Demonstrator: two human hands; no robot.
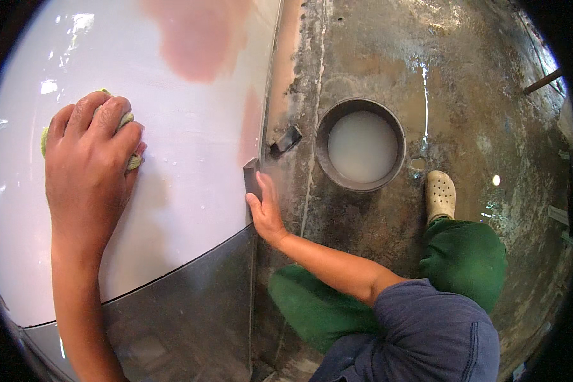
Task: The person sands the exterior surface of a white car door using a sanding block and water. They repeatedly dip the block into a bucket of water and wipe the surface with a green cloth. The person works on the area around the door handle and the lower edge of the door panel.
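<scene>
On the left, my left hand (89,146) is closed around a bunched yellow-green cloth (134,162), pressing it to a wet white car body panel (178,140). Pinkish patches show through the panel's white surface, and a dark grey panel (184,318) adjoins it below. At the white panel's right edge, my right hand (268,210) has its thumb and fingers about a dark rectangular block (253,180). The block touches the panel's edge; its far side is hidden.
A round dark bucket (322,156) of cloudy whitish water stands on the wet, stained floor (375,57). Another small dark block (286,140) lies between bucket and panel. My foot in a beige clog (440,194) is right of the bucket. A rod (542,81) juts in far right.
</scene>
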